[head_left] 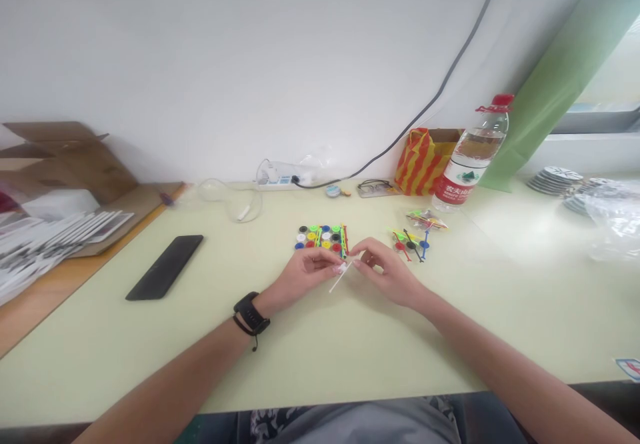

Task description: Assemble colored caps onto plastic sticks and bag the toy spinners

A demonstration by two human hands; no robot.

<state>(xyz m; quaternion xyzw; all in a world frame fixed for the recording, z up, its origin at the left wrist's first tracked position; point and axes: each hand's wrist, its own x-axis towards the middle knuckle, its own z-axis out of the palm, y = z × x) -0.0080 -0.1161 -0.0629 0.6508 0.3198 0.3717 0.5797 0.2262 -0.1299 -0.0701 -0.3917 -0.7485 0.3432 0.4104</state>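
My left hand (309, 275) pinches a small white plastic piece near the middle of the table. A thin white plastic stick (338, 281) slants down from between my two hands. The fingers of my right hand (387, 274) are closed at the upper end of the stick. My fingertips partly hide where the white parts meet. Just beyond my hands lie rows of coloured round discs (326, 237) with thin coloured sticks (344, 236) beside them. Right of these are several discs with sticks through them (411, 245), in red, black and blue among others.
A clear packet of coloured parts (427, 219) lies near a water bottle (465, 157) and a striped bag (423, 164). On the left are a black phone-like slab (165, 267), stacked white cards (60, 244) and a cardboard box (75, 154). A power strip (280, 176) sits by the wall.
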